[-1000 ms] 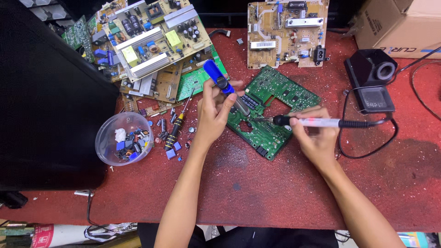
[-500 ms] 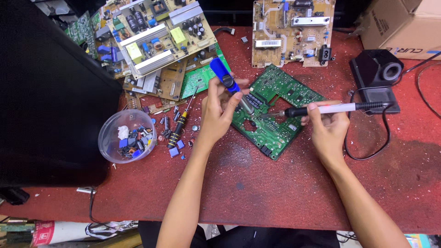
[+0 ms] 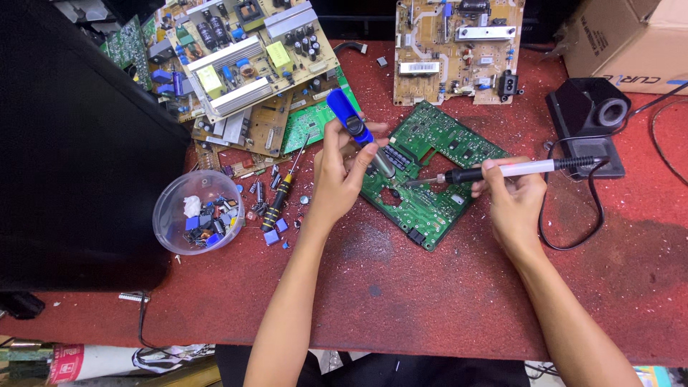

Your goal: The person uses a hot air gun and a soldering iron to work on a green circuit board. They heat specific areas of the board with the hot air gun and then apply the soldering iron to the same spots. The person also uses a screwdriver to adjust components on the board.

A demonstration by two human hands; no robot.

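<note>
— Two tools, one spot, head view: your left hand [image 3: 340, 175] has its fingers wrapped tight round the blue desoldering pump [image 3: 358, 136], and your right hand [image 3: 512, 197] pinches the soldering iron [image 3: 502, 170] like a pen.

— And the green circuit board [image 3: 430, 183]?

— Lying flat on the red surface [image 3: 430, 287] between your two hands, set diagonally, long axis running upper right to lower left. The pump slants down from the upper left, its nozzle on the board's left half; the iron lies nearly level, tip pointing left, meeting that same spot just beside the nozzle.

— Which hand's nearer?

— Your left, right over the joint. Your right sits off the board's right edge.

— Room?

— Open toward you. Left is crowded: a screwdriver [image 3: 279, 193], loose parts, a clear bowl [image 3: 197, 211]. Stacked boards [image 3: 244, 50] lie beyond, and the iron stand [image 3: 591, 118] is to the right, its cord looping near your wrist.
</note>
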